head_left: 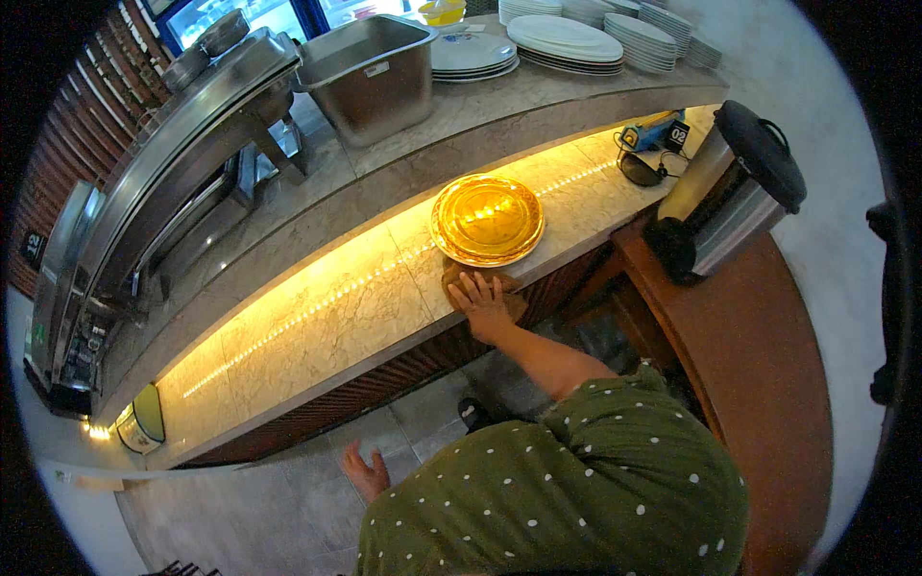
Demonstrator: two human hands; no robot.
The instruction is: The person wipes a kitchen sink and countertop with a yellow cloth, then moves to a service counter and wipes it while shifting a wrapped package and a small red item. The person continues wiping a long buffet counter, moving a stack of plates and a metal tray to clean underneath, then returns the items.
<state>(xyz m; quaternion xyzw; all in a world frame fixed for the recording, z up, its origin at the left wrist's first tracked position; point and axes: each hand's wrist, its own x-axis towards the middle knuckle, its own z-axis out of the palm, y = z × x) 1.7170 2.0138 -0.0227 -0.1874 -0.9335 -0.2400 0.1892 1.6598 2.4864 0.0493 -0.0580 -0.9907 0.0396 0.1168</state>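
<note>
My right hand [485, 307] lies with spread fingers on a folded brown cloth [457, 278], pressing it against the lower marble ledge [384, 288] near its front edge. Just beyond the fingertips sits a small stack of shiny gold round plates [487, 221], close to the cloth. Whether the cloth touches the plates I cannot tell. Away from the counter, my left hand [365, 470] hangs over the grey floor with its fingers apart and nothing in it.
Above the ledge, the upper counter holds a steel chafing dish [173, 134], a deep steel pan [370, 86] and stacks of white plates [565, 43]. A steel drink dispenser [730, 192] stands on a brown wooden surface [740, 326] at right. Small devices with cables [653, 144] lie nearby.
</note>
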